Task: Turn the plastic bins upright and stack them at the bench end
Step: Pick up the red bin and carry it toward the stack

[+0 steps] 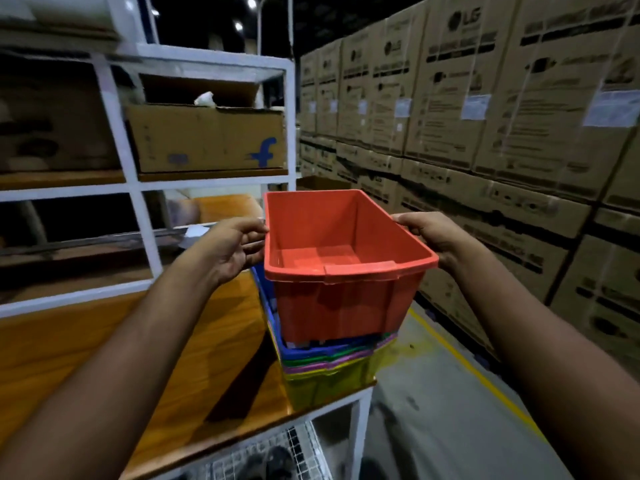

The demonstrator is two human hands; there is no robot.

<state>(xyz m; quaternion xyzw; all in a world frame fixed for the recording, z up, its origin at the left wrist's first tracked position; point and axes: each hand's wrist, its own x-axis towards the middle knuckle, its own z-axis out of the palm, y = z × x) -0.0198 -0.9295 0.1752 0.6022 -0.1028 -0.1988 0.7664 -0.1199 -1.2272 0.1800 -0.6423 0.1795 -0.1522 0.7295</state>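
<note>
An upright red plastic bin [341, 299] is held between both hands, its open top facing up and its inside empty. My left hand [235, 249] grips its left rim and my right hand [427, 233] grips its right rim. The bin's base sits partly inside a stack of nested bins [329, 365] at the right end of the wooden bench [138, 358]. The stack shows blue, green, pink and yellow rims, with a yellow bin at the bottom. How deep the red bin sits in the stack is hidden.
A white metal shelf frame [138, 188] stands along the bench's far side, holding a cardboard box [207, 140]. A wall of stacked brown cartons [485, 116] lines the right. A grey floor with a yellow line [474, 368] runs between bench and cartons.
</note>
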